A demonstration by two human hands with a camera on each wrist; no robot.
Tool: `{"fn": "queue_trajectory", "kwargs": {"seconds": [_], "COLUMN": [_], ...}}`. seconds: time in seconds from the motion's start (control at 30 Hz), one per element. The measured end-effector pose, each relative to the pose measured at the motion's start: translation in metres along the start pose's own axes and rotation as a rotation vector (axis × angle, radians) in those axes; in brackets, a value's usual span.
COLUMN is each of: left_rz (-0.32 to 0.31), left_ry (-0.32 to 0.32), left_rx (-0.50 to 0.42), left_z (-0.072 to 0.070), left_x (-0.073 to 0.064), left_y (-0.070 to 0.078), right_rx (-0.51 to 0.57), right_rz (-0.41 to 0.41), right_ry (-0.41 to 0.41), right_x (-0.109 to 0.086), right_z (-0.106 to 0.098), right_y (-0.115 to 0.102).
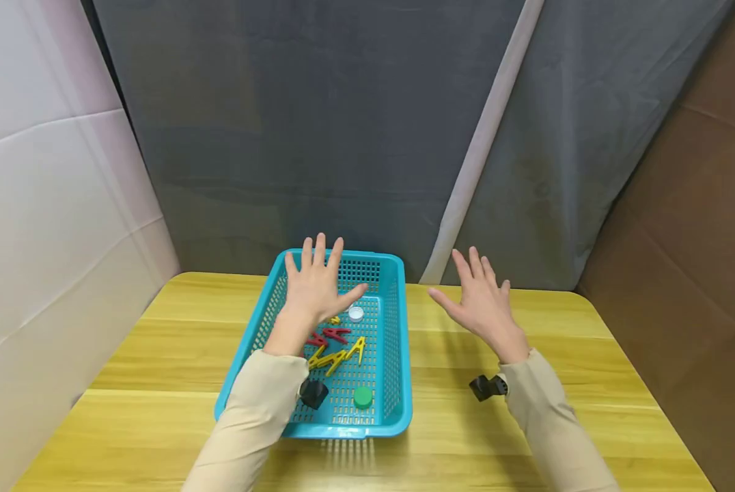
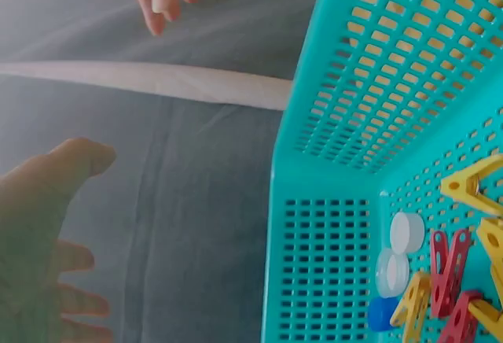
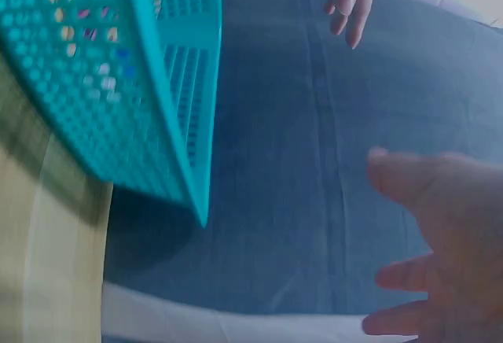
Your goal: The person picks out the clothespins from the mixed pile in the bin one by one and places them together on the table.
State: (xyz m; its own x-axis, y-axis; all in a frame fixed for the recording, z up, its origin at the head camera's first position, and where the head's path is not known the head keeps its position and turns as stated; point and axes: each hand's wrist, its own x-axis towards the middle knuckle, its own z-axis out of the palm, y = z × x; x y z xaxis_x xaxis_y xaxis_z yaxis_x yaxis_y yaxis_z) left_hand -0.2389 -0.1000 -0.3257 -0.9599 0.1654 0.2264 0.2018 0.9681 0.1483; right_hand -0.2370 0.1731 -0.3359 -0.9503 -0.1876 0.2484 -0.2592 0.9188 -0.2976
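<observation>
1. Beige sleeves (image 1: 244, 410) come closest in the head view. They lead to a left hand (image 1: 313, 294) held over a turquoise basket (image 1: 343, 432) and a right hand (image 1: 484, 311) beyond its right side. Fingers on both are spread, gripping nothing.
2. That basket stands left of centre on the tabletop (image 1: 453, 444), its far rim by the far edge. I'd judge it light, stiff and fairly sturdy, best taken by the rim midway along each long side.
3. Inside lie red clips (image 1: 335, 333) and yellow clips (image 1: 333, 360), with a green cap (image 1: 363, 397) towards the near right corner.
4. Left wrist view: a blue cap (image 2: 383, 313) sits beside two pale caps (image 2: 407, 233). They look smooth, perhaps slippery; I'd pinch their sides. The clips look springy; I'd hold their arms.
5. Right wrist view: the right hand hangs apart from the basket's perforated wall, whose holes should offer some grip.
</observation>
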Motion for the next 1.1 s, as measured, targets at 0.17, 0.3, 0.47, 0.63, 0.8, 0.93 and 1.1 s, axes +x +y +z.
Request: {"fn": "queue_trajectory", "kwargs": {"seconds": [0.17,0.3,0.47,0.63,0.8,0.93,1.1], "left_rz": [0.039,0.074,0.068,0.034,0.017,-0.005,0.003], "left_ry": [0.069,0.107,0.115,0.087,0.094,0.074,0.088], "left_rx": [-0.056,-0.097,-0.150,-0.246,-0.303,-0.339,-0.394], "left_z": [-0.007,-0.010,-0.012,-0.016,-0.015,-0.016,-0.016], "left_x": [-0.006,-0.011,-0.018,-0.028,-0.038,-0.047,-0.061], "left_y": [-0.012,-0.022,-0.033,-0.046,-0.061,-0.071,-0.082], "right_rx": [0.156,0.224,0.281,0.316,0.335,0.349,0.340], "right_rz": [-0.078,-0.101,-0.112,-0.114,-0.133,-0.145,-0.148], "right_ry": [0.037,0.065,0.065,0.016,-0.013,-0.029,-0.062], "right_x": [0.009,0.016,0.026,0.036,0.043,0.050,0.057], "right_z": [0.006,0.013,0.021,0.025,0.030,0.039,0.051], "right_y": [-0.015,-0.029,-0.044,-0.062,-0.077,-0.087,-0.100]}}
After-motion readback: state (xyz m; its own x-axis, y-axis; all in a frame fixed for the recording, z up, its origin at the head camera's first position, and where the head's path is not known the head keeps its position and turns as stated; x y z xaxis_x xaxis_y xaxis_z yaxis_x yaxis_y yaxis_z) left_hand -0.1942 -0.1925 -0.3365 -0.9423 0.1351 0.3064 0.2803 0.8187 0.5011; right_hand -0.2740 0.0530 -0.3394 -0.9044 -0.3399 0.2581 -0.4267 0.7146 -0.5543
